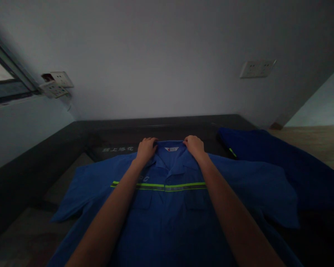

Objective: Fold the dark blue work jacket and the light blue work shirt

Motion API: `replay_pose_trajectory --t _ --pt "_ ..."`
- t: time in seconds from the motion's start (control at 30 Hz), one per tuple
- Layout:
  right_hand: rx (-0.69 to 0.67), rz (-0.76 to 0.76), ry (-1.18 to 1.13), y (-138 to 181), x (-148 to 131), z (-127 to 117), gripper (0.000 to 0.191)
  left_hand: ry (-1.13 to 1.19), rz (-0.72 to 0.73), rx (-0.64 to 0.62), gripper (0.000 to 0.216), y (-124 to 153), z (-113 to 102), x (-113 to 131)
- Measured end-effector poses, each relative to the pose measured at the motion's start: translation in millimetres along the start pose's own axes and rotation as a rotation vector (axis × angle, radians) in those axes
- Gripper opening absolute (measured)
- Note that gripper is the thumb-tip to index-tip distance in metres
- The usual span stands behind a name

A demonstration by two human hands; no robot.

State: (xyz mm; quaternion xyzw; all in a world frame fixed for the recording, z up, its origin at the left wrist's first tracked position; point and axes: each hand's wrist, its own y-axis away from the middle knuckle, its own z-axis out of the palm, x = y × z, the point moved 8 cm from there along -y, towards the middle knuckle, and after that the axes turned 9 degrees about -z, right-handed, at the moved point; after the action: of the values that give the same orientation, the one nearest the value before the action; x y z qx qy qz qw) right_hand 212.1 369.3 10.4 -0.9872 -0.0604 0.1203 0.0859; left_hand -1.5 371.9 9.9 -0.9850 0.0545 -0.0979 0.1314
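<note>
A blue work shirt (167, 215) with a yellow-green reflective chest stripe lies front-up and spread flat on a dark surface (44, 174). Its collar, with a small white label, points away from me. My left hand (146, 147) is closed on the left side of the collar. My right hand (194, 145) is closed on the collar's right side. Both forearms stretch over the shirt's front.
Another blue garment (281, 167) lies to the right, partly beyond the dark surface. A white wall stands behind, with sockets at left (55, 84) and at upper right (257, 68). A window frame is at far left. Wooden floor shows at right.
</note>
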Motion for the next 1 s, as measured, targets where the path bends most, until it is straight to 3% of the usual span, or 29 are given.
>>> replay_pose_trajectory --t 0.17,0.33,0.5,0.67,0.83,1.0 --pt "0.063 -0.156 0.052 -1 -17 -4 0.018 0.105 -0.068 0.011 0.024 -4 11 -7" --pt "0.112 -0.095 0.009 -2 -12 -3 0.011 0.142 -0.133 0.054 0.017 -6 5 -16" --pt "0.050 -0.069 -0.029 -2 -9 4 0.014 0.116 -0.092 0.061 0.016 -5 0 -10" --pt "0.024 -0.053 -0.099 -3 -3 -2 0.022 0.088 -0.090 0.026 0.021 -3 -1 -10" --pt "0.083 0.103 -0.116 0 20 -22 0.024 0.092 -0.247 -0.070 0.031 0 -5 -20" --pt "-0.055 0.123 -0.071 6 15 -12 0.032 0.065 -0.303 -0.188 0.034 3 5 -23"
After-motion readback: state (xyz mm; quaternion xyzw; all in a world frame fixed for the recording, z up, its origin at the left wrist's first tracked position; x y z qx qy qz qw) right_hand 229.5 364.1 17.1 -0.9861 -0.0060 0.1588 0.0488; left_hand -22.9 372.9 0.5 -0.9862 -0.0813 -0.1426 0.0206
